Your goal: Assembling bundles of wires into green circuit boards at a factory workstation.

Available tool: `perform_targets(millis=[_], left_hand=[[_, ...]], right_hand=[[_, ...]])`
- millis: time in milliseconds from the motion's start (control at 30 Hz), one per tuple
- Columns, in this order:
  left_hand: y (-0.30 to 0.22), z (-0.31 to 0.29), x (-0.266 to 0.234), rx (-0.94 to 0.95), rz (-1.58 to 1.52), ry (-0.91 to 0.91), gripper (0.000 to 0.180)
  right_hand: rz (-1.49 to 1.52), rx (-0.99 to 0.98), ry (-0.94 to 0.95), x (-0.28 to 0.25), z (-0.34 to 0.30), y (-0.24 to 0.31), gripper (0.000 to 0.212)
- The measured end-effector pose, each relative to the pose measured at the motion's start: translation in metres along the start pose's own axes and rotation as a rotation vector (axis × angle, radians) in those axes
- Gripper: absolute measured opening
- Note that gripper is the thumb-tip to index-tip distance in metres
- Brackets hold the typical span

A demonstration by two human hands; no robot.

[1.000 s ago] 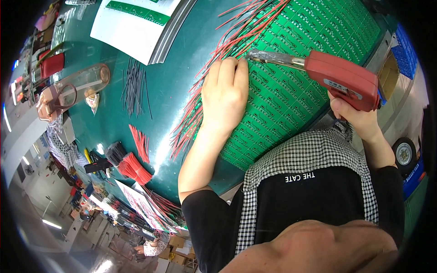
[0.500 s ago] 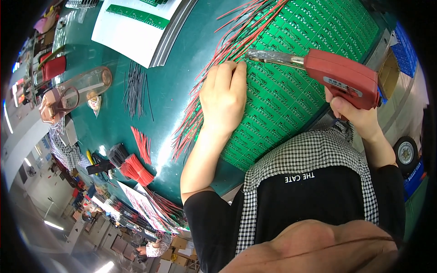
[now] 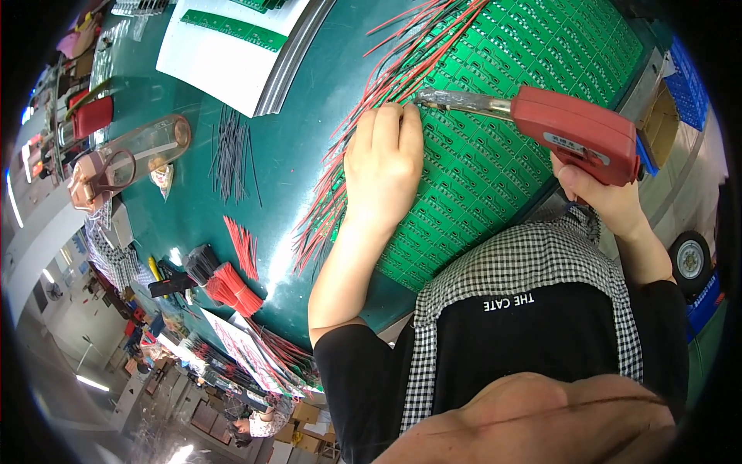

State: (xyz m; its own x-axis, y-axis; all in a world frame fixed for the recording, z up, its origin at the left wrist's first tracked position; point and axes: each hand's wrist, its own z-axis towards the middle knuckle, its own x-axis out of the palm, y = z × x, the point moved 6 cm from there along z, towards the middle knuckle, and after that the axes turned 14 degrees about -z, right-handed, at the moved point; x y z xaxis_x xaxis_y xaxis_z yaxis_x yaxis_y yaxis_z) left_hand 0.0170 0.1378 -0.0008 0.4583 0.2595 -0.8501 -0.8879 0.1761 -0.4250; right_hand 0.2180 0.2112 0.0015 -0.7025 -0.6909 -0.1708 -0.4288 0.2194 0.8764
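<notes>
Head view: our right hand point(image 3: 599, 193) grips a red soldering gun point(image 3: 572, 127), its tip point(image 3: 437, 99) beside our left hand point(image 3: 384, 166), whose hold we cannot tell. Green circuit boards point(image 3: 487, 182) lie beneath along the near edge of our workbench point(image 3: 297, 147), red and black wires point(image 3: 417, 69) across their left side.

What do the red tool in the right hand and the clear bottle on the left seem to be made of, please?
Red tool: body probably hard plastic, smooth with rounded edges; shaft likely metal, grey and patchily shiny. Clear bottle: see-through and glossy, plastic or glass; I cannot tell which.
</notes>
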Motion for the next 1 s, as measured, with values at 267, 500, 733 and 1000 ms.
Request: perform_targets(millis=[267,500,733,1000], left_hand=[[-0.002,0.004,-0.003,-0.062,-0.043,-0.005,0.022],[0.005,0.009,0.004,-0.013,-0.024,-0.014,0.021],[0.032,-0.026,0.003,-0.037,0.097,-0.047,0.014],[0.032,-0.031,0.009,-0.099,0.171,-0.207,0.008]], right_hand=[[0.019,-0.137,0.005,-0.011,-0.007,-0.002,0.045],[0.083,-0.275,-0.175,-0.043,-0.005,0.010,0.041],[0.174,-0.381,-0.340,-0.051,-0.004,0.002,0.026],[0.106,-0.432,-0.255,-0.064,0.001,-0.018,0.031]])
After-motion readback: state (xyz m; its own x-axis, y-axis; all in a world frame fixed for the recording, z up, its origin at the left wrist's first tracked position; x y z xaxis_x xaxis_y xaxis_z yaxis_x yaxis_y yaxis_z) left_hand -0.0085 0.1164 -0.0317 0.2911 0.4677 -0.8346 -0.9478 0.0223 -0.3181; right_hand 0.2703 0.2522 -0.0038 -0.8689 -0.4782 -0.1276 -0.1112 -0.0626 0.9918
